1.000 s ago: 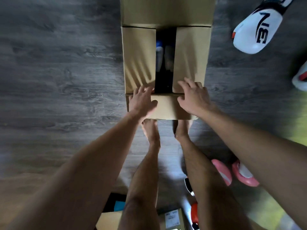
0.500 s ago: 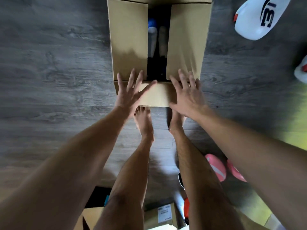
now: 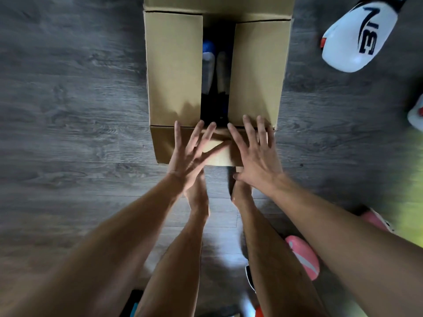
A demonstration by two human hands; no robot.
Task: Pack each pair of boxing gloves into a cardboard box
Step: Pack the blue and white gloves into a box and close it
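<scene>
Cardboard box point(image 3: 174, 65) on floor point(image 3: 68, 110), flaps folded down, gap left between.
White glove point(image 3: 357, 40) is seen right of the box, pink glove point(image 3: 302, 257) by the right leg. Left hand point(image 3: 190, 154) and right hand point(image 3: 256, 156) are spread flat at the box's near edge, nothing gripped; packed gloves point(image 3: 208, 62) are glimpsed through the gap.

A brown cardboard box point(image 3: 174, 65) stands upright, side flaps folded inward; packed gloves point(image 3: 208, 65) show through the middle gap. A white glove point(image 3: 357, 40) lies far right, a pink glove point(image 3: 302, 257) near right.
</scene>
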